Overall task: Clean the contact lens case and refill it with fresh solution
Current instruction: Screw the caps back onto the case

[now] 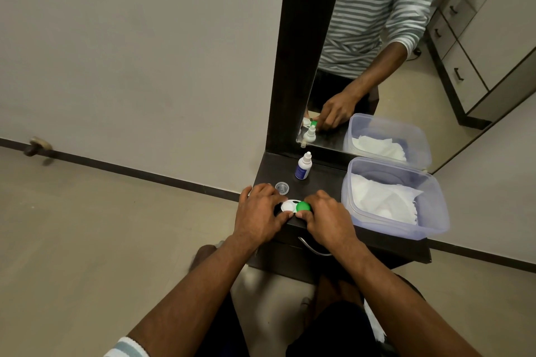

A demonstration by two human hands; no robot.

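Our left hand [258, 211] pinches the white end of the lens case [295, 207] to steady it, while our right hand [327, 216] curls its fingers round the green cap [303, 206], likely to turn it. The case lies flat at the shelf's [324, 180] front edge, its long axis running left to right. The solution bottle [303, 166] stands behind.

One white contact lens case [287, 206] with one green screw cap [303, 206]; one loose clear round cap [282, 187]; one white dropper bottle [303, 166]; one translucent plastic tub [435, 206]; two hands.
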